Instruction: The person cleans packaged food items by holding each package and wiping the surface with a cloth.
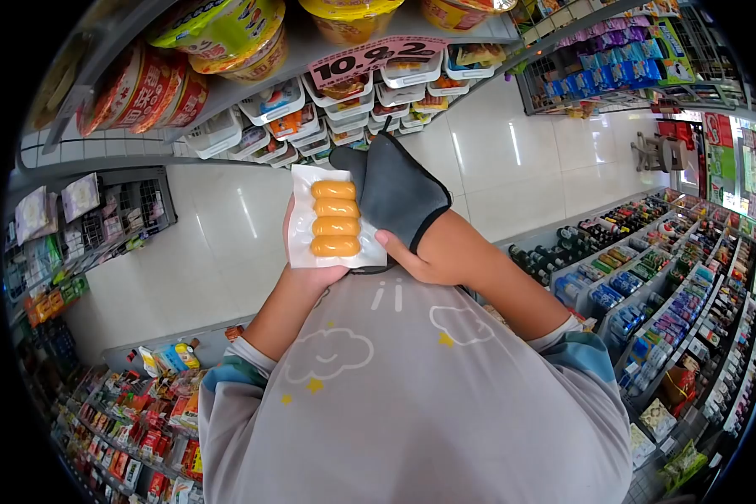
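Observation:
A white-edged, clear plastic pack of several short orange-brown sausages (336, 220) lies face up in front of my chest. My left hand (319, 275) is closed around its left and lower edges, with the fingers mostly hidden behind it. On the right, my right hand (418, 259) has its thumb pressed on the pack's right edge. A dark grey cloth with black trim (397, 189) covers the rest of that hand; whether it is worn as a mitt or just held is hidden. My pale shirt (412, 370) with cloud prints fills the view below.
Instant noodle tubs (227, 42) stand on a shelf at the top, above white baskets (344, 105) of packed food. A pink price sign (378, 60) hangs on its edge. Shelves of bottles (554, 248) line the right, snack racks (143, 420) the lower left. Pale tiles (218, 244) form the floor.

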A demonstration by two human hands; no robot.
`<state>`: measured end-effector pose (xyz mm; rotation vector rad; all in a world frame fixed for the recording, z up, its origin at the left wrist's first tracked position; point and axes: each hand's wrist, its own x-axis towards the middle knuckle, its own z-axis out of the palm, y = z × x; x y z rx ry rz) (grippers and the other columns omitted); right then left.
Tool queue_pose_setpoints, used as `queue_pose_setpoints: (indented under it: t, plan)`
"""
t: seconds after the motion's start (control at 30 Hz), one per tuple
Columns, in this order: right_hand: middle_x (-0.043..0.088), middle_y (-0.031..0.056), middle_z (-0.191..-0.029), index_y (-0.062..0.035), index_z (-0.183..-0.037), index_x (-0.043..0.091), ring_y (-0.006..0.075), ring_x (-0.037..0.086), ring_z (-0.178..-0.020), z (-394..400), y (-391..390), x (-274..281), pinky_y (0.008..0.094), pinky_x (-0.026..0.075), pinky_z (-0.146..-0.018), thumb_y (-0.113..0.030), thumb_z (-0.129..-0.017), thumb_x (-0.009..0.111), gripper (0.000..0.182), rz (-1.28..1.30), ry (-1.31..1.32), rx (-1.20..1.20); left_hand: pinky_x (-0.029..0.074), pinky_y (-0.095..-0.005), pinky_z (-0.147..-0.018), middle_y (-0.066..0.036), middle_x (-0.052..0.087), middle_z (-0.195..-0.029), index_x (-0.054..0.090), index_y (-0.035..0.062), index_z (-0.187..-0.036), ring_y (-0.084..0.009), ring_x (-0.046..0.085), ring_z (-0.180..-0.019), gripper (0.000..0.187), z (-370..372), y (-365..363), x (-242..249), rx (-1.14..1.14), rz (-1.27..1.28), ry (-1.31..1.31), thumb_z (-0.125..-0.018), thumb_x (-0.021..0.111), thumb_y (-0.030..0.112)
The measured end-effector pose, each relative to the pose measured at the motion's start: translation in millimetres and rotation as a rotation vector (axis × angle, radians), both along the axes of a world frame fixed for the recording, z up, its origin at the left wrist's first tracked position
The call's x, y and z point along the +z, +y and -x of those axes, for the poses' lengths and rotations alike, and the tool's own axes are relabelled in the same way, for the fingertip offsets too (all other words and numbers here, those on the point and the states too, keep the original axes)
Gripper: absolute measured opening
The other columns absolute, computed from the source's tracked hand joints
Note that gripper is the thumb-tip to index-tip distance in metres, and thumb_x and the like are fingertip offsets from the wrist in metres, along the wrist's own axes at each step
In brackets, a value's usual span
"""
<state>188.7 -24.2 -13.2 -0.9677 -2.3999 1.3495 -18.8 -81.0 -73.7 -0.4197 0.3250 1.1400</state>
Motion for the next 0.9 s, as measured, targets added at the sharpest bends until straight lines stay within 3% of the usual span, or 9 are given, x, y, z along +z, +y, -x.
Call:
queue_pose_setpoints:
  t: [0.3,0.4,0.43,0.5,0.57,0.6,0.7,0.8,0.9]
  plan:
    - [0.059,0.0213,-0.119,0.0000,-0.122,0.056,0.0409,0.055,-0.107,2.1,-9.8,5.2,0.0435,0.044,-0.095,-0.026,-0.096,0.058,0.037,0.028,0.006,0.002,0.046,-0.0254,-0.055,0.006,0.053,-0.073,0.055,0.0172,-0.091,-0.0084,0.054,-0.058,0.034,-3.2,15.9,-9.9,0.147,0.019,-0.079,-0.097,0.045,0.049]
    - [0.062,0.0194,-0.112,-0.0010,-0.116,0.058,0.0397,0.057,-0.100,3.3,-14.4,7.0,0.0448,0.046,-0.089,-0.027,-0.095,0.057,0.034,-0.028,0.028,-0.004,0.044,-0.0226,-0.049,0.008,0.052,-0.073,0.052,0.0173,-0.087,-0.0057,0.049,-0.054,0.033,-10.9,24.2,7.2,0.229,0.162,0.135,-0.097,0.045,0.048]
    - [0.063,0.0178,-0.105,-0.0016,-0.112,0.060,0.0385,0.059,-0.095,4.1,-14.5,8.3,0.0459,0.047,-0.084,-0.029,-0.095,0.056,0.032,-0.095,0.060,-0.004,0.046,-0.0228,-0.051,0.008,0.053,-0.073,0.053,0.0174,-0.087,-0.0054,0.050,-0.055,0.033,-5.3,21.4,-8.4,0.208,0.069,0.018,-0.097,0.045,0.048]
    - [0.062,0.0192,-0.110,-0.0013,-0.115,0.058,0.0397,0.057,-0.099,3.0,-13.2,14.6,0.0449,0.046,-0.088,-0.027,-0.094,0.058,0.033,-0.052,0.031,0.019,0.048,-0.0230,-0.052,0.008,0.054,-0.073,0.053,0.0174,-0.088,-0.0051,0.051,-0.055,0.033,-1.8,21.4,-28.5,0.183,-0.025,-0.098,-0.097,0.045,0.047]
    - [0.060,0.0206,-0.114,-0.0010,-0.119,0.057,0.0409,0.056,-0.103,0.9,-14.1,16.8,0.0439,0.045,-0.091,-0.025,-0.094,0.060,0.035,-0.007,0.001,0.043,0.056,-0.0332,-0.073,0.002,0.063,-0.082,0.058,0.0142,-0.094,-0.0126,0.064,-0.070,0.039,-1.8,24.1,-38.6,0.119,-0.367,-0.457,-0.097,0.042,0.049]
    - [0.060,0.0208,-0.115,-0.0010,-0.120,0.056,0.0409,0.055,-0.104,0.2,-15.8,16.9,0.0438,0.045,-0.092,-0.025,-0.094,0.060,0.036,-0.018,-0.006,0.057,0.056,-0.0332,-0.073,0.002,0.063,-0.082,0.058,0.0142,-0.094,-0.0126,0.064,-0.070,0.039,-3.9,25.6,-27.2,0.118,-0.368,-0.457,-0.097,0.042,0.049]
    - [0.059,0.0211,-0.116,-0.0008,-0.121,0.055,0.0408,0.055,-0.106,-1.5,-20.8,16.9,0.0438,0.044,-0.093,-0.026,-0.094,0.060,0.037,0.007,-0.010,0.070,0.052,-0.0445,-0.093,-0.004,0.069,-0.095,0.061,0.0106,-0.104,-0.0225,0.068,-0.092,0.047,-9.5,28.3,3.2,0.139,-0.377,-0.408,-0.098,0.039,0.051]
    - [0.059,0.0213,-0.118,-0.0005,-0.123,0.054,0.0407,0.055,-0.108,-3.8,-20.9,15.9,0.0434,0.044,-0.095,-0.027,-0.095,0.059,0.039,0.051,0.000,0.075,0.048,-0.0487,-0.100,-0.007,0.069,-0.103,0.061,0.0087,-0.110,-0.0280,0.066,-0.104,0.051,-7.5,26.5,-8.1,0.251,-0.228,-0.228,-0.098,0.036,0.052]
    - [0.058,0.0217,-0.122,-0.0002,-0.126,0.053,0.0410,0.054,-0.111,-3.8,-21.3,20.3,0.0432,0.043,-0.097,-0.029,-0.095,0.058,0.042,0.079,0.007,0.072,0.050,-0.0452,-0.097,-0.004,0.068,-0.099,0.060,0.0087,-0.112,-0.0233,0.067,-0.096,0.048,-3.4,35.9,-18.6,0.255,-0.285,-0.311,-0.098,0.037,0.049]
